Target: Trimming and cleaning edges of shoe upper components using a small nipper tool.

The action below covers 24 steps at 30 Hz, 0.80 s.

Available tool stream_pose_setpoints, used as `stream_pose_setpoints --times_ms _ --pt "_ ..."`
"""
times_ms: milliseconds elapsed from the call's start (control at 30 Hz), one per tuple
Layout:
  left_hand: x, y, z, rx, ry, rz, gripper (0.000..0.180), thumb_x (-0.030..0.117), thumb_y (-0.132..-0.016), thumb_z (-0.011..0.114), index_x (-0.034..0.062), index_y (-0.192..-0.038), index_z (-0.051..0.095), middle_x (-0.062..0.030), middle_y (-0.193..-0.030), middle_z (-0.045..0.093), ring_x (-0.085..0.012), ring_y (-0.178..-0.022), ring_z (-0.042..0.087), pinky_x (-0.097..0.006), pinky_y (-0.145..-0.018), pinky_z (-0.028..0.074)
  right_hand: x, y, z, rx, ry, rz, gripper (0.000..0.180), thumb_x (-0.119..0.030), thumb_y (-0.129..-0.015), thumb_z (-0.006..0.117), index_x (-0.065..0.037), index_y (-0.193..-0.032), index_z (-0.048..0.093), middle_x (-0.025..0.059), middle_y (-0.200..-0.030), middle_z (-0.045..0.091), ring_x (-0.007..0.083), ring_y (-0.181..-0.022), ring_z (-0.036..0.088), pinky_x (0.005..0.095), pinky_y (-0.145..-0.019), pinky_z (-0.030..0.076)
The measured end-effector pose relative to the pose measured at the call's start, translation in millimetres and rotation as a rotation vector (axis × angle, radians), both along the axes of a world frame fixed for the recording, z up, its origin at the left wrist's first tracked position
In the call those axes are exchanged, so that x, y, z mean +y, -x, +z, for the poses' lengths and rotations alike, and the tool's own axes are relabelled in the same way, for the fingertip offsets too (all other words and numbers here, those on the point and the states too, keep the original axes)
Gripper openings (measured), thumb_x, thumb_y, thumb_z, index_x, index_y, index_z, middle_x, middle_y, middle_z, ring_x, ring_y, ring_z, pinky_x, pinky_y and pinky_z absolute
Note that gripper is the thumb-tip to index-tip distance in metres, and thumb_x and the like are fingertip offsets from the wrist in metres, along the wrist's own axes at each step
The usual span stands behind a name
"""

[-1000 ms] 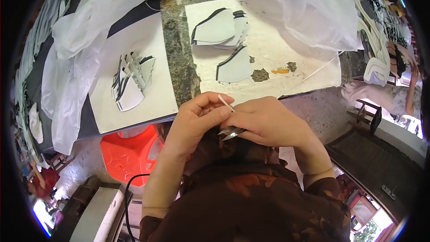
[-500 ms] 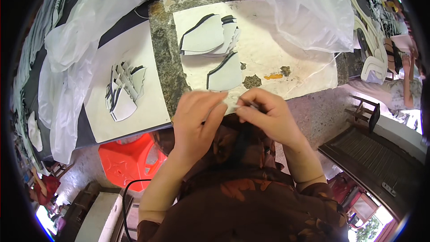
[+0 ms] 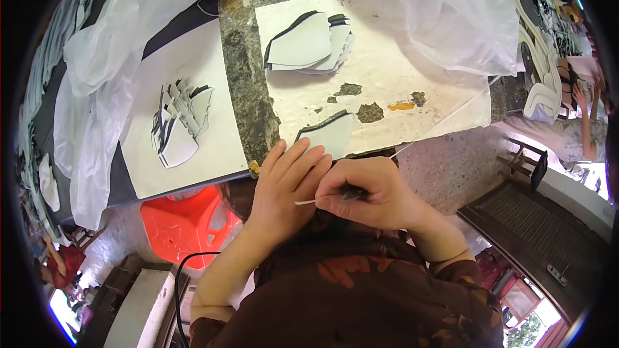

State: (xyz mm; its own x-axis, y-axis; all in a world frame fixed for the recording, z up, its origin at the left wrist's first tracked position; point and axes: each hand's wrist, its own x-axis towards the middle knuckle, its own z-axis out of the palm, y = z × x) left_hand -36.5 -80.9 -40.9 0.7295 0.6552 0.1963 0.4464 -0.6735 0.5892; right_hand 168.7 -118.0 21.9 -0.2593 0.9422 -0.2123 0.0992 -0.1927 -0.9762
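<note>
My left hand [image 3: 284,190] lies flat with its fingers stretched out, the tips over the lower part of a pale curved piece [image 3: 332,134] with a dark upper edge, at the table's front edge. Beside it my right hand [image 3: 377,193] is closed on a narrow white strip [image 3: 305,203], whose short end sticks out past the thumb. Something dark also shows inside that hand, too hidden to name. Farther back lies a stack of similar pale pieces [image 3: 298,42] with dark edges.
To the left, a fanned pile of dark-edged pieces [image 3: 177,145] lies on a white sheet [image 3: 142,167]. Clear plastic bags [image 3: 106,58] hang at the left and the plastic sheeting [image 3: 461,19] lies at the back right. A red stool [image 3: 180,225] stands below the table.
The pale piece has come nearer to the table's front edge. My left hand has flattened its fingers over it. My right hand has come down and left, with the white strip drawn taut behind.
</note>
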Motion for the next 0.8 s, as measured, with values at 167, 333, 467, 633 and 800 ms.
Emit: stream_pose_setpoints --times_ms 167,333,467,633,800 --pt "-10 5 -1 -0.015 -0.011 0.146 0.037 0.014 -0.087 0.077 0.0055 -0.123 0.072 -0.01 -0.126 0.065 -0.0356 -0.127 0.057 -0.056 -0.115 0.038 26 1 -22 -0.177 0.116 -0.254 0.011 -0.011 -0.096 0.071 0.0 -0.097 0.07 0.0024 -0.083 0.068 0.0069 -0.078 0.062 0.0248 -0.07 0.05" --pt "-11 4 -3 -0.002 -0.032 0.16 0.037 0.014 -0.088 0.077 0.0069 -0.123 0.073 -0.0089 -0.126 0.065 -0.0338 -0.129 0.056 -0.055 -0.116 0.036 38 7 -38 -0.321 0.06 -0.175 0.014 -0.013 -0.095 0.07 0.001 -0.096 0.068 0.0043 -0.08 0.068 0.0082 -0.075 0.063 0.0263 -0.068 0.05" --pt "-10 3 0 0.013 -0.033 0.161 0.036 0.014 -0.087 0.077 0.0079 -0.123 0.074 -0.0078 -0.126 0.066 -0.0323 -0.128 0.055 -0.055 -0.116 0.036 39 12 -41 -0.39 0.072 -0.225 0.015 -0.014 -0.094 0.068 0.001 -0.094 0.067 0.0075 -0.077 0.068 0.0124 -0.07 0.064 0.0293 -0.065 0.05" --pt "-8 5 -2 0.007 -0.057 0.157 0.037 0.013 -0.086 0.076 0.0086 -0.122 0.073 -0.0055 -0.126 0.064 -0.0307 -0.125 0.055 -0.055 -0.115 0.036 38 13 -44 -0.463 0.005 -0.24 0.015 -0.014 -0.092 0.067 0.001 -0.093 0.066 0.0101 -0.077 0.068 0.0166 -0.069 0.065 0.0312 -0.065 0.05" --pt "-7 4 -2 0.006 -0.048 0.156 0.036 0.013 -0.086 0.076 0.009 -0.122 0.073 -0.0057 -0.126 0.064 -0.0315 -0.125 0.055 -0.055 -0.115 0.036 37 14 -47 -0.478 -0.029 -0.255 0.014 -0.014 -0.091 0.067 0.0 -0.092 0.065 0.011 -0.077 0.067 0.0187 -0.069 0.065 0.0322 -0.065 0.05"
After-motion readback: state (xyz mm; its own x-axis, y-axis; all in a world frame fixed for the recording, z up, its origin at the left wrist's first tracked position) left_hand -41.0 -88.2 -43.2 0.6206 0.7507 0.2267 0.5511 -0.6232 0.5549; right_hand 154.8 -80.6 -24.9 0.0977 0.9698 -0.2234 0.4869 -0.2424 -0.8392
